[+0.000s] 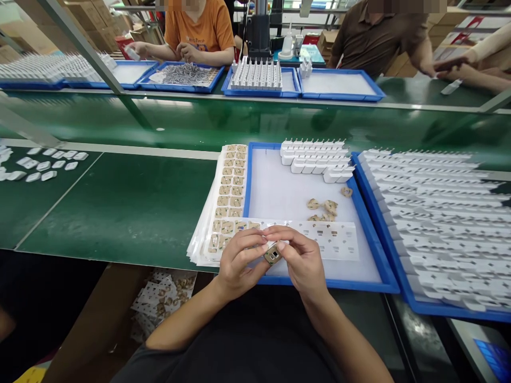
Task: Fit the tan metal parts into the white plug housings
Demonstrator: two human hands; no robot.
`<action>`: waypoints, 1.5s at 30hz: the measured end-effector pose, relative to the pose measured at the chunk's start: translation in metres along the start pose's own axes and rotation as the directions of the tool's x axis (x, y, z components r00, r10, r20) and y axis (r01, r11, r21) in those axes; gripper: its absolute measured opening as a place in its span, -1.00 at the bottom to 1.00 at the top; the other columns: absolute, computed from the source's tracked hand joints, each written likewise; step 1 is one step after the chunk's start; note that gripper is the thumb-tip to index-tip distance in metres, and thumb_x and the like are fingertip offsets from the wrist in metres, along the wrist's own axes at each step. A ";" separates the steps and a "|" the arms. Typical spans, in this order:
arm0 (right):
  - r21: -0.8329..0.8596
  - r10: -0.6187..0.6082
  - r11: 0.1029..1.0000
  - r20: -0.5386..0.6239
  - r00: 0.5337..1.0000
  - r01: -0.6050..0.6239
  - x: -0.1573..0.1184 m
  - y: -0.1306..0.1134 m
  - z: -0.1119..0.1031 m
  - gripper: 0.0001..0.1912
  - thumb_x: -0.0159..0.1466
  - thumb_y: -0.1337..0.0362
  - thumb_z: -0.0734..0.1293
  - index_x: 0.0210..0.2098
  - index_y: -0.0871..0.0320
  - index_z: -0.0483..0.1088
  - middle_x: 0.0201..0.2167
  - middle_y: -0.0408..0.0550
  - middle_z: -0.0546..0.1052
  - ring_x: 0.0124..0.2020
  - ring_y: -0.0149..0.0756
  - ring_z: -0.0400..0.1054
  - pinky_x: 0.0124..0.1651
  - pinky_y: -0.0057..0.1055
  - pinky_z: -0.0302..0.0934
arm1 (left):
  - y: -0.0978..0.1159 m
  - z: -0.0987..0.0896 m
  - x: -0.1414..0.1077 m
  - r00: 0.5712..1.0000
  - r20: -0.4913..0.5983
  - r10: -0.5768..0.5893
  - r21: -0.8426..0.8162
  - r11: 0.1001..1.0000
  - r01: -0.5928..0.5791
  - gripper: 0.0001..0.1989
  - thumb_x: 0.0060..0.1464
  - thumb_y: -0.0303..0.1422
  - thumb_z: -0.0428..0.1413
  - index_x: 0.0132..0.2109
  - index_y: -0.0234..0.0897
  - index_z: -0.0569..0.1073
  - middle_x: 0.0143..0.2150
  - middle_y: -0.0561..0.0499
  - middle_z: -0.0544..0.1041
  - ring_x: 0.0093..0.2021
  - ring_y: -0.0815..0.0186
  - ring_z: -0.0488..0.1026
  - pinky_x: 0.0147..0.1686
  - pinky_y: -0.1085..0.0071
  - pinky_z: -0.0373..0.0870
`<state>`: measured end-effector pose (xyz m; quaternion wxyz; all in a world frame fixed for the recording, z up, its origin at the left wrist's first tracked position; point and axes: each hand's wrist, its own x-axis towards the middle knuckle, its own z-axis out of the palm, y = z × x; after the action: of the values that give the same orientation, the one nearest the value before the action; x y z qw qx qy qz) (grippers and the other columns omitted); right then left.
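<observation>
Both hands meet over the near part of a blue-rimmed tray point(247, 183). Between their fingertips is a small white power adapter point(273, 254), its visible face tan with dark port openings. My left hand point(239, 260) grips it from the left, fingers curled. My right hand point(305, 260) closes on its other side, thumb against the face. Under the hands lies a sticker sheet point(343, 242), partly stripped, with tan stickers at its left end. Beside the tray is a stack of sticker sheets point(231, 181). Tan scraps point(329, 207) and rows of white adapters point(315, 157) occupy the tray.
To the right, another blue tray point(415, 306) is packed with white adapters. Loose white pieces point(48, 165) lie far left on the green bench point(131, 213). A box of discarded sheets point(159, 298) sits below. Across the line, a person in orange point(199, 29) and others work.
</observation>
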<state>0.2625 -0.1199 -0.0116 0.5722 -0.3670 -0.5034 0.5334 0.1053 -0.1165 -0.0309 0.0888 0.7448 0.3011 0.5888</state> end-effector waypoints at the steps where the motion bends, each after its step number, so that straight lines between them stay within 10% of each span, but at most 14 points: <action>1: 0.003 -0.004 1.000 0.000 1.000 0.004 0.000 0.000 0.000 -0.78 0.30 0.35 0.37 -0.23 -0.08 0.65 -0.18 -0.10 0.65 -0.01 -0.17 0.50 0.15 -0.19 0.33 | 0.000 0.000 0.000 1.000 0.003 0.011 0.007 1.000 -0.011 -0.64 0.07 -0.57 0.28 -0.01 -0.21 0.43 -0.12 -0.05 0.58 -0.01 0.19 0.59 0.00 0.15 0.62; 17: -0.005 0.017 1.000 0.125 0.992 -0.016 0.004 -0.004 -0.011 -0.64 0.34 0.41 0.25 -0.14 -0.07 0.65 -0.09 -0.13 0.68 0.04 -0.19 0.51 0.19 -0.20 0.33 | 0.000 -0.001 0.004 1.000 0.015 -0.009 -0.055 0.998 0.010 -0.67 0.08 -0.55 0.27 -0.03 -0.22 0.42 -0.16 -0.06 0.59 -0.08 0.20 0.60 -0.03 0.15 0.62; 22: -0.253 0.053 0.967 0.169 0.984 -0.008 0.006 -0.021 -0.020 -0.79 0.37 0.33 0.34 -0.04 -0.01 0.52 -0.05 -0.09 0.66 0.11 -0.16 0.50 0.18 -0.18 0.36 | -0.001 -0.002 0.006 0.998 0.042 -0.038 -0.094 0.995 0.041 -0.62 0.06 -0.56 0.28 0.00 -0.22 0.42 -0.14 -0.09 0.58 -0.10 0.21 0.60 -0.03 0.15 0.61; 26: -0.520 -0.133 0.821 0.232 0.964 0.238 0.008 -0.029 -0.022 -0.88 0.37 0.39 0.34 -0.15 0.05 0.46 -0.01 -0.02 0.63 0.13 -0.15 0.47 0.18 -0.15 0.34 | -0.001 -0.004 0.004 0.996 0.074 -0.045 -0.056 0.997 0.049 -0.59 0.06 -0.54 0.29 0.04 -0.20 0.42 -0.12 -0.11 0.58 -0.08 0.18 0.59 -0.03 0.13 0.60; 32: -0.659 -0.501 0.438 0.387 0.774 0.612 0.005 -0.019 -0.024 -0.78 0.30 0.52 0.34 -0.12 0.12 0.42 -0.11 0.08 0.52 -0.04 -0.12 0.43 -0.01 -0.14 0.41 | 0.004 -0.004 0.001 0.970 0.107 -0.217 -0.059 0.973 0.224 -0.65 0.09 -0.46 0.29 0.01 -0.24 0.41 -0.09 -0.14 0.59 -0.05 0.18 0.58 -0.06 0.23 0.59; 39: -0.564 -0.514 0.562 0.334 0.790 0.605 -0.006 -0.022 -0.020 -0.81 0.30 0.53 0.31 -0.16 0.14 0.40 -0.19 0.04 0.49 -0.09 -0.15 0.42 -0.05 -0.16 0.41 | 0.001 -0.003 0.001 0.962 0.076 -0.261 -0.064 0.962 0.266 -0.62 0.06 -0.49 0.31 0.01 -0.21 0.41 -0.07 -0.10 0.56 -0.01 0.20 0.56 -0.03 0.27 0.56; 45: -0.427 -0.426 0.745 0.287 0.858 0.513 -0.011 -0.032 -0.031 -0.85 0.33 0.47 0.30 -0.19 0.09 0.40 -0.35 -0.08 0.54 -0.27 -0.23 0.47 -0.21 -0.25 0.44 | -0.011 -0.008 -0.001 0.825 0.047 -0.564 -0.139 0.814 0.564 -0.56 0.12 -0.41 0.27 0.12 -0.15 0.38 0.00 -0.07 0.48 0.03 0.23 0.51 -0.06 0.33 0.60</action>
<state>0.3010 -0.1323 0.0097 0.5309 -0.3133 -0.7446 0.2558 0.0936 -0.1097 -0.0350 0.3141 0.6149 0.4638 0.5550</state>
